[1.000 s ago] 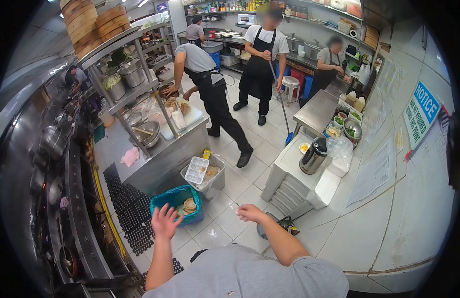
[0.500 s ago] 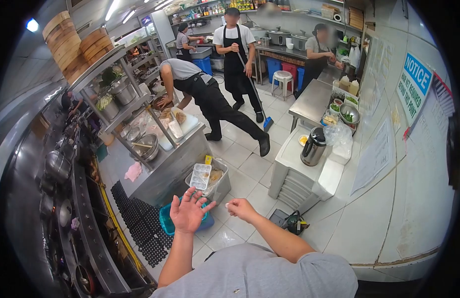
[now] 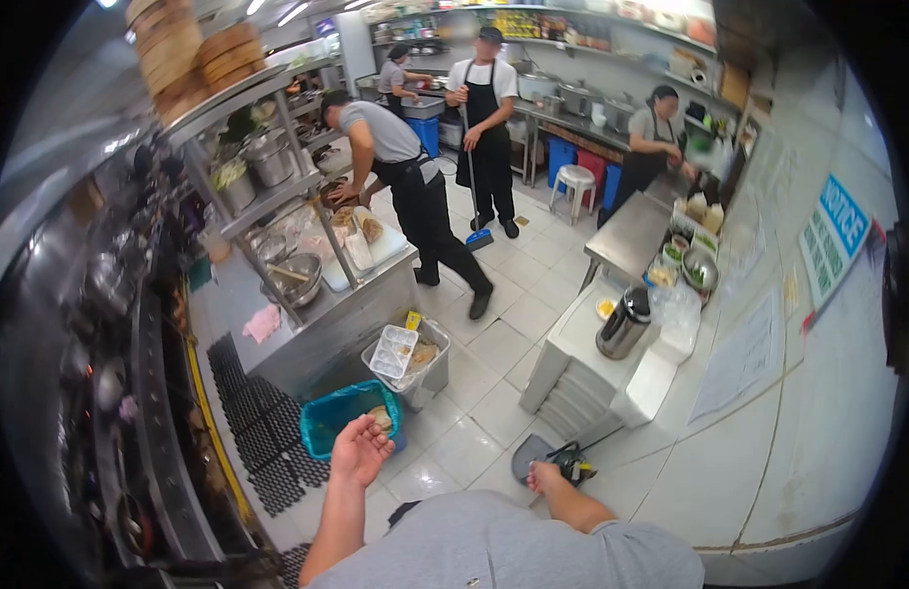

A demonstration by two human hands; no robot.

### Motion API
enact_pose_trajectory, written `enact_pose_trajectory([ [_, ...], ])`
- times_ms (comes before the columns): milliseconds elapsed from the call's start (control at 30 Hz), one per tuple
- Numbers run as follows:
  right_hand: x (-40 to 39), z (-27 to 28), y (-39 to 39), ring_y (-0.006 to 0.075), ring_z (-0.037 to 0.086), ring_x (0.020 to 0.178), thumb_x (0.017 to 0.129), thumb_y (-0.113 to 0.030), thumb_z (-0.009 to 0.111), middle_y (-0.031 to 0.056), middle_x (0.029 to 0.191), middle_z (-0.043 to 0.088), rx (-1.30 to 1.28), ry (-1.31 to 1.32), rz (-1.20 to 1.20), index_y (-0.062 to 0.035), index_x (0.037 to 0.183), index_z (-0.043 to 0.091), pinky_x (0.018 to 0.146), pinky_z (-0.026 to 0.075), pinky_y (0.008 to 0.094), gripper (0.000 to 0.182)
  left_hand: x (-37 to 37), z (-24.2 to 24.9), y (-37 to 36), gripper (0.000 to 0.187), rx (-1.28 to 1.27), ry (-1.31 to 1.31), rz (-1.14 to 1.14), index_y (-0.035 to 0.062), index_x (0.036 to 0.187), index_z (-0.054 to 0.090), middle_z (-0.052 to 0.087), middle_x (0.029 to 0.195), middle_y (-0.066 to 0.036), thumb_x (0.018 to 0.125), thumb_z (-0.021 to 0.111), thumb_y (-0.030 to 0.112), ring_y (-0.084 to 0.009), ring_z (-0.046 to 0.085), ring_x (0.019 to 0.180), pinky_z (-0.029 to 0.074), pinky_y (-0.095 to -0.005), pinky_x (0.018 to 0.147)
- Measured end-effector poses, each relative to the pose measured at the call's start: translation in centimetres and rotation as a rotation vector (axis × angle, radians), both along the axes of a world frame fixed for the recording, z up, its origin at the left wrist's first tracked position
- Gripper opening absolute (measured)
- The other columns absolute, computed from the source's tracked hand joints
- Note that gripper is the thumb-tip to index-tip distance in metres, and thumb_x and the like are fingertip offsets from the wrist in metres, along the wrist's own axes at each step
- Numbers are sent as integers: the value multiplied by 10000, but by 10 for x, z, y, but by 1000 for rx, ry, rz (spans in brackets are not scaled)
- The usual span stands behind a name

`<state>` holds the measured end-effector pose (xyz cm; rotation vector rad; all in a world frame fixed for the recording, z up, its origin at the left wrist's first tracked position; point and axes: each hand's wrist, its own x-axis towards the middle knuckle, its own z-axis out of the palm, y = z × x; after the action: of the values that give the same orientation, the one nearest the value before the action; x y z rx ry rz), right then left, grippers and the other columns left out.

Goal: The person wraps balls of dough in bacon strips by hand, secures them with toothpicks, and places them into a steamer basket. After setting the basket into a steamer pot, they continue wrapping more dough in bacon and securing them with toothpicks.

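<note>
My left hand [image 3: 360, 452] is raised in front of the lined bin, palm turned inward, its fingers loosely bent and nothing visible in them. Beside its fingertips is the bin with a teal liner [image 3: 341, 424], which has a pale brown item at its right side. Lower right, my right hand [image 3: 546, 478] is closed, its fingertips drawn together; whatever they pinch is too small to make out. It overlaps a grey dustpan-like piece [image 3: 529, 457] on the floor and sits left of a dark green and black object [image 3: 574, 462].
A grey tub [image 3: 430, 378] with a white egg tray stands by the steel counter [image 3: 317, 334]. A person leans over that counter; another holds a blue broom [image 3: 480, 239]. A metal jug [image 3: 624, 324] stands on the white unit at right. A black rubber mat [image 3: 248, 432] lies left.
My right hand has moved down and right towards the floor dustpan. My left hand has lowered, its spread fingers now bent closer together. The leaning person has straightened somewhat; the broom has moved left.
</note>
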<state>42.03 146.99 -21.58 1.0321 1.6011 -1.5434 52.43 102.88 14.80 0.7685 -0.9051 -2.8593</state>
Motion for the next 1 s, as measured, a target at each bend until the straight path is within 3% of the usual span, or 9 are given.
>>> enact_pose_trajectory([
  [67,-1,22,7,182,642,671,1099,-312,731,7,789,644,64,-21,33,-152,893,640,622,569,388,276,0,-7,-1,222,24,14,27,95,1093,735,716,890,-30,1105,667,306,-222,693,805,614,-449,846],
  [133,-12,45,7,160,646,659,1101,-292,720,4,806,655,-94,36,111,-142,925,651,596,568,386,241,0,-20,-1,201,24,22,40,108,1088,731,722,884,-24,1104,663,296,-216,695,798,606,-444,824],
  [300,-37,86,-2,155,660,661,1103,-272,708,10,841,682,35,187,270,-121,1023,669,590,567,376,175,-5,-17,8,149,69,22,28,104,1110,724,726,908,-30,1104,681,247,-208,703,816,606,-442,839],
  [433,-41,68,9,184,702,746,1087,-281,724,63,939,725,2,188,250,-56,1145,705,600,574,382,233,-4,-17,13,159,51,60,0,106,1123,728,728,906,-22,1099,698,260,-204,704,819,605,-444,867],
  [767,-11,54,18,178,695,692,1090,-262,718,32,898,718,112,58,308,-115,1091,702,621,573,383,148,10,15,-15,138,-85,46,138,159,1189,657,692,887,13,1083,743,177,-162,701,788,625,-413,791],
  [833,-15,50,18,209,712,711,1055,-257,743,79,939,739,93,60,297,-50,1156,709,579,574,400,233,18,20,-28,149,-108,52,173,157,1215,648,681,907,17,1091,731,168,-157,696,790,627,-414,797],
  [1000,-10,47,20,195,699,688,1062,-223,739,64,887,724,34,94,285,-51,1158,714,566,571,387,198,40,5,-51,170,-155,21,286,166,1227,659,687,937,20,1087,751,196,-159,690,806,623,-405,800],
])
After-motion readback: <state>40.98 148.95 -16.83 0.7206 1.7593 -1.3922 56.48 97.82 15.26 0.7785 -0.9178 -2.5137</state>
